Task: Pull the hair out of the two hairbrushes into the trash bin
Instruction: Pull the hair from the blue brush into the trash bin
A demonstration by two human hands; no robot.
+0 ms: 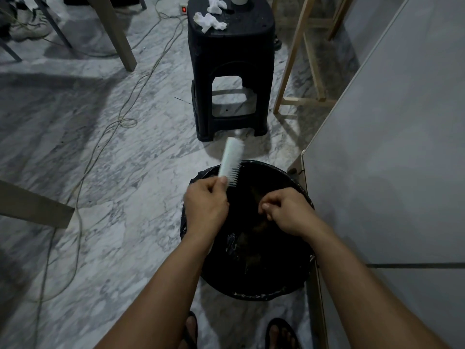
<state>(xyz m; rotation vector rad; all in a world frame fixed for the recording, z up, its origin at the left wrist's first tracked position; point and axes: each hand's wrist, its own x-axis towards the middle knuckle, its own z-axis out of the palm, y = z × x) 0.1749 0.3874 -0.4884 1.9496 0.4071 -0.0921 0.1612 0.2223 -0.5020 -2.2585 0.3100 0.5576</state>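
Observation:
A white hairbrush [230, 159] points up and away, its bristles facing right, over the far left rim of the trash bin [274, 294]. My left hand [205, 206] is shut on the brush's handle. My right hand [284, 212] hovers over the middle of the bin with fingertips pinched together; whether hair sits between them is too dark to tell. The bin is round, lined with a black bag, and holds brownish clumps of hair [247, 241]. Only one brush is in view.
A black plastic stool [230, 79] stands beyond the bin with crumpled white tissues [210, 21] on top. A grey cabinet side [390, 159] rises right of the bin. Cables [105, 137] trail across the marble floor at left. Wooden legs [289, 71] stand nearby.

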